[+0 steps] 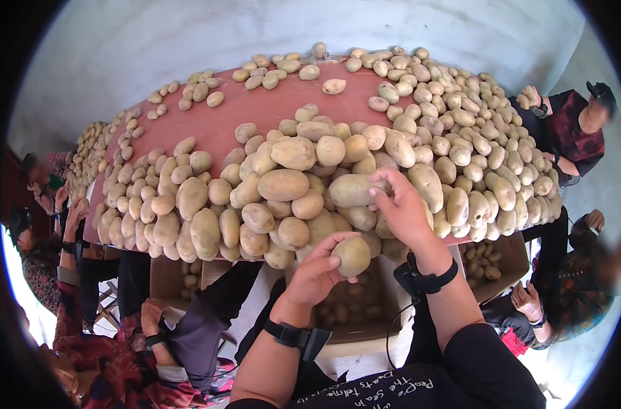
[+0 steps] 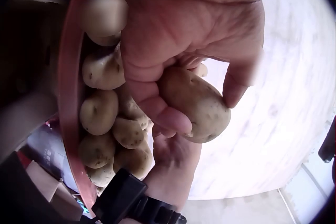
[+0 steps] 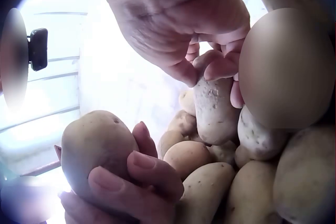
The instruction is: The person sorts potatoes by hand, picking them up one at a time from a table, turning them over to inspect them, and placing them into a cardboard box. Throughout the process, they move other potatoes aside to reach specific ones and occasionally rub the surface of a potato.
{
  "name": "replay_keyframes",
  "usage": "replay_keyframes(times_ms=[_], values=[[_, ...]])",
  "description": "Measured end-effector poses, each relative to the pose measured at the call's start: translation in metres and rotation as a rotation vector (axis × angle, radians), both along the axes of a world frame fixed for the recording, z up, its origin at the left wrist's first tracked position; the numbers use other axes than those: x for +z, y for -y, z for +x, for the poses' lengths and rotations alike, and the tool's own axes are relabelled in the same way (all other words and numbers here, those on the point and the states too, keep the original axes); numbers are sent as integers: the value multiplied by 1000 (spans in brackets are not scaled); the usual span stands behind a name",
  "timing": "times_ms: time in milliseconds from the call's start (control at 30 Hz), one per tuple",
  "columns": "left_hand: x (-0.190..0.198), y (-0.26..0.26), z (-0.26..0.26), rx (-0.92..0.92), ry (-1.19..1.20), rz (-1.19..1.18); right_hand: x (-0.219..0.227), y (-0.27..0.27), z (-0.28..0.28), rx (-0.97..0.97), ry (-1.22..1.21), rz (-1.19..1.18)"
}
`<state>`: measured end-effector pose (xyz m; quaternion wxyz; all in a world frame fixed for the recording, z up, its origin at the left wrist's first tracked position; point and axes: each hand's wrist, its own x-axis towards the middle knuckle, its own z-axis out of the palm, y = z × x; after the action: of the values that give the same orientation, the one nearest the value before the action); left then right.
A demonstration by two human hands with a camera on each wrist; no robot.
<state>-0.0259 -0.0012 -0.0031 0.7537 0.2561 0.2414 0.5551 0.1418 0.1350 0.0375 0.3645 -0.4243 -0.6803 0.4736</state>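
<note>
My left hand grips a roundish potato in front of the heap, close to the table's near edge. In the left wrist view, its fingers and thumb curl round that potato. My right hand reaches into the heap and pinches the end of a long, greenish potato. Seen from the right wrist, thumb and fingertips meet at the top of this potato, whose skin is rough and speckled. Other potatoes lie packed around it. The right hand's palm side is partly hidden in the head view.
A red table carries the heap, with smaller groups of potatoes toward the back. Below the near edge stand cardboard boxes holding potatoes. People sit along both sides, one sleeve close at the left.
</note>
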Motion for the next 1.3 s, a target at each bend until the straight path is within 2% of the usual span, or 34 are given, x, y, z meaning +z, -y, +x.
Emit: replay_keyframes(times_ms=[167, 267, 500, 600, 700, 800, 900, 1000, 1100, 1300], values=[[-5, -7, 6, 5, 82, 8, 5, 3, 5, 20, 9, -35], [-6, -9, 9, 19, 102, 13, -5, -1, 10, 48, 173, 395], [-9, -12, 10, 2, 65, 71, -5, -5, 19, 46, 280, 467], [-4, -11, 9, -11, -86, 97, -2, -4, 19, 47, 306, 434], [-5, -9, 4, -103, -182, 147, -1, -4, 19, 50, 318, 390], [-8, -9, 2, -208, -144, 180, 0, -3, 19, 55, 313, 342], [-14, -7, 0, -295, -204, 135, 4, -1, 17, 48, 339, 346], [-14, -7, 2, -349, -109, 96, 0, -3, 18, 57, 302, 367], [-9, -10, 3, -295, -114, 92, -1, 0, 15, 73, 284, 427], [-3, -15, 4, -100, -57, 81, 0, 2, 13, 53, 228, 382]])
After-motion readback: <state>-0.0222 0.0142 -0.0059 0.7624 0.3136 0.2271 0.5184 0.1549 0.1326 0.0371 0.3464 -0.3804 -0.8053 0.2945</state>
